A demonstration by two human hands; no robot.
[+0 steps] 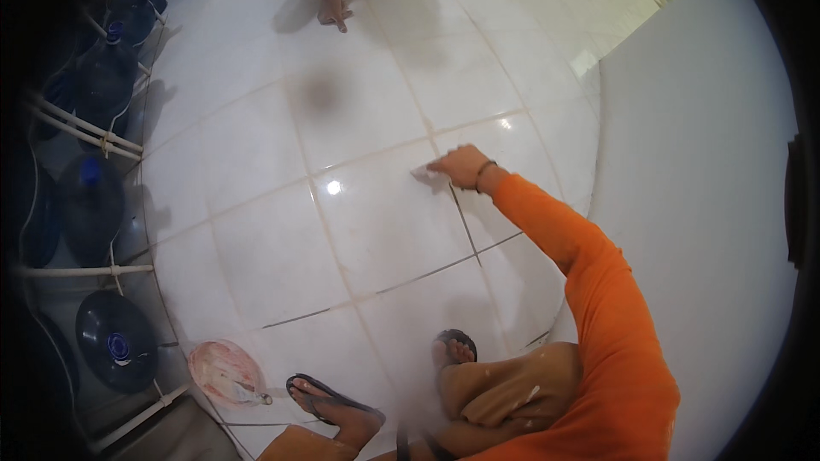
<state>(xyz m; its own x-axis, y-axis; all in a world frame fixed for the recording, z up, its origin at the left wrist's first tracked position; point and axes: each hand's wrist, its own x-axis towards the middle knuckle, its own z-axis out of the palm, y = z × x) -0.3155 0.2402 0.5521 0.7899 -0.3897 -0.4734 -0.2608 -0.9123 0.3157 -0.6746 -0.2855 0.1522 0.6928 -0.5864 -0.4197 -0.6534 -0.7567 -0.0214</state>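
My right hand (465,166) reaches out over the white tiled floor (389,222), its fingers closed on a small flat scraper (420,173). The scraper's pale blade touches or hovers just above the tile, beside a joint; its handle is hidden in my fingers. From the hand toward me runs a dark joint line (464,220), while the joints farther off look light beige. Near my left foot stands a round pinkish dish (224,373) smeared with whitish paste, with a small tool lying at its edge. My left hand is out of the picture.
A rack (90,271) of large blue water bottles (90,205) lines the left side. A pale flat panel or wall (683,205) rises on the right. At the far side a co-worker in orange sleeves crouches, one hand (333,10) at the floor.
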